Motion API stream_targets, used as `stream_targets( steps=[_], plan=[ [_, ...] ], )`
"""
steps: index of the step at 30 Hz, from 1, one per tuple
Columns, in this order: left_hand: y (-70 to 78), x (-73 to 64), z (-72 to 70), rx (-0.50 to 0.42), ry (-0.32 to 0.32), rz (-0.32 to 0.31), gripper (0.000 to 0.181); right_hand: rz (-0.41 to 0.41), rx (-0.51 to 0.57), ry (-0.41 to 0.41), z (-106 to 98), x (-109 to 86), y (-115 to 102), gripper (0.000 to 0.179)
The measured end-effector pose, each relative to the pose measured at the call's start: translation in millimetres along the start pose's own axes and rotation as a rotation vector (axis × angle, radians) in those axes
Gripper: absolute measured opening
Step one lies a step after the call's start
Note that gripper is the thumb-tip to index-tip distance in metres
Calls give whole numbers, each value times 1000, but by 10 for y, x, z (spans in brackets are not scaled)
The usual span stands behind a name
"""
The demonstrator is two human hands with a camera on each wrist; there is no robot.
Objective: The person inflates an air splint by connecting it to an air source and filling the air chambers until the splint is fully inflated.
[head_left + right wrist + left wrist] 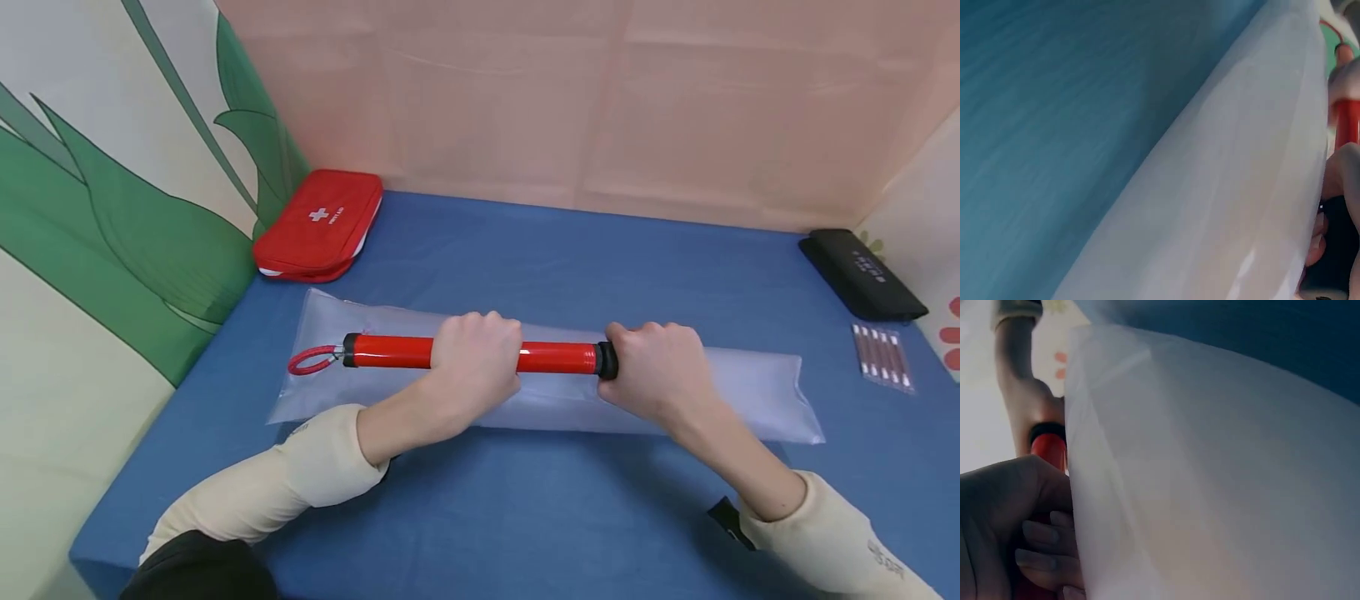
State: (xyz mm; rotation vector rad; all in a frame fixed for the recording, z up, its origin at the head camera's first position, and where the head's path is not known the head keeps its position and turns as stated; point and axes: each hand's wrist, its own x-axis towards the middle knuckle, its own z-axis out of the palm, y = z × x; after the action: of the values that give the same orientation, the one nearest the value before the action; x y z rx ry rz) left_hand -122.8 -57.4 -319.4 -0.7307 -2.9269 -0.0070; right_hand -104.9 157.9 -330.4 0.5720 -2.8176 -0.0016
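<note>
Level above a clear plastic bag (750, 392) is a glossy red tube (393, 352) with black ends and a red loop on a metal fitting at its left end; its exact kind is unclear. My left hand (477, 358) grips the red barrel near the middle, curled fingers also visible in the left wrist view. At the right end, my right hand (660, 367) holds the black handle (1335, 250), which shows between the fingers in the right wrist view. The translucent bag (1204, 475) lies flat beneath both hands and fills much of each wrist view.
On the blue cloth table (525, 517), a red first aid pouch (318, 225) sits at the back left. A black case (862, 275) lies at the back right, with a small clear packet of brown-and-white sticks (882, 358) beside it. A peach backdrop (600, 100) rises behind.
</note>
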Motion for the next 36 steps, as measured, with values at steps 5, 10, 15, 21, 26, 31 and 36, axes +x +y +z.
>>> stream_targets(
  steps=[5,10,15,21,26,31,36],
  plan=[
    [42,-50,-20,-19,10,58,26,-70,4,68,-10,-41,-52,21],
    [-125,-139,-91,-41,-17,18,23,-107,36,138,-58,-129,273,19],
    [-255,-158,-106,-35,-16,-10,25,-87,40,132,-80,-175,521,21],
    [-78,-64,-86,-2,-8,12,22,-69,25,78,-98,-118,274,22],
    [118,-8,-50,29,19,37,25,-54,-11,21,-103,-63,70,22],
    [182,-20,-54,58,23,58,22,-99,17,66,5,-19,-45,22],
    [44,-7,-32,-7,10,85,23,-129,48,121,89,-62,130,19]
  ],
)
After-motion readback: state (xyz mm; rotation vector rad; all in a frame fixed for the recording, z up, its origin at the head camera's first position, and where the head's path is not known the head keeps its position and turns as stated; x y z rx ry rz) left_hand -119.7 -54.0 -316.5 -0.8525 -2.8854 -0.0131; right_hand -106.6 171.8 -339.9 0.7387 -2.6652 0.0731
